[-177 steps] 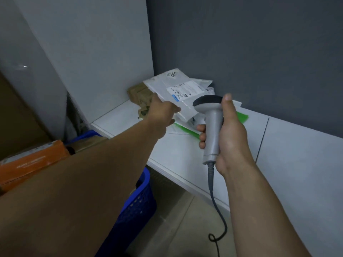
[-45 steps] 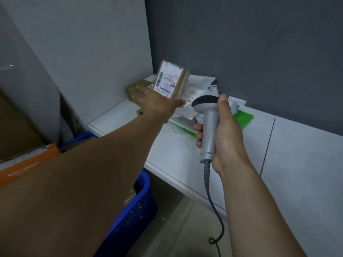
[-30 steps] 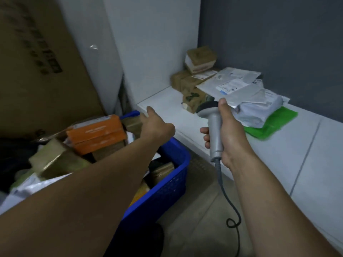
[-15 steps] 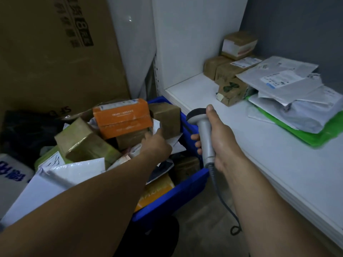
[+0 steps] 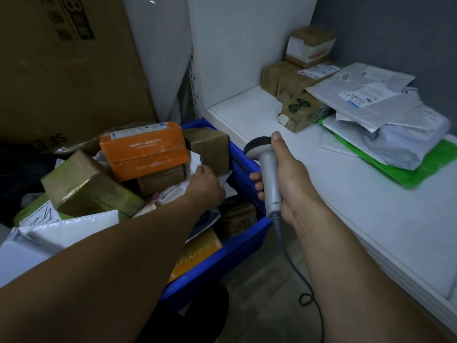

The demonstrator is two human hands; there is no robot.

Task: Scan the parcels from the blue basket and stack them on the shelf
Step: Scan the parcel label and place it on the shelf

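Down from the shelf [image 5: 358, 206] has come the left hand [image 5: 205, 184], now among the heaped parcels [image 5: 91, 186] in the blue basket [image 5: 237, 253]. Its fingertips are on a white mailer [image 5: 195, 159] under the orange box [image 5: 143, 149]; whether it grips yet I cannot tell. The right hand [image 5: 291, 184] is wrapped round the scanner [image 5: 268, 177]. A shelf stack [image 5: 371, 105] is begun, but I'd say most remains.

A dark grey wall [image 5: 385, 28] meets a white panel [image 5: 237, 45]
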